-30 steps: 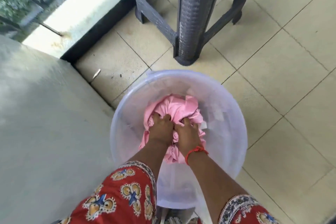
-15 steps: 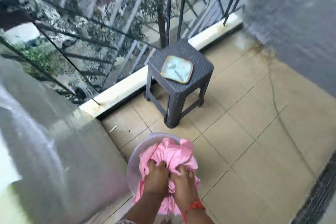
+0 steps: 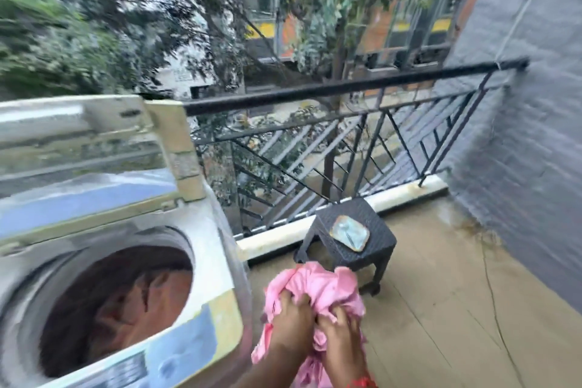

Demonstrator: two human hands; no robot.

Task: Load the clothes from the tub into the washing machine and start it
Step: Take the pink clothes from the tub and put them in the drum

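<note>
Pink crumpled cloth garment (image 3: 318, 293), bunched and gripped by both hands, left hand (image 3: 291, 320) and right hand (image 3: 341, 332) side by side with fingers curled into the fabric, held in the air just right of the white top-loading washing machine (image 3: 217, 264). Not yet over the drum opening. Lid (image 3: 82, 142) already raised; reddish-brown clothes (image 3: 132, 296) already lying inside the drum. Tub out of view, so whether more clothes wait there cannot be told. Left to do, judging from this: dropping the pink garment in, closing the lid, starting the machine. Beyond, a dark woven plastic stool (image 3: 352, 230) carrying a pale blue slab (image 3: 351, 233), then the black metal balcony railing (image 3: 346, 88).
</note>
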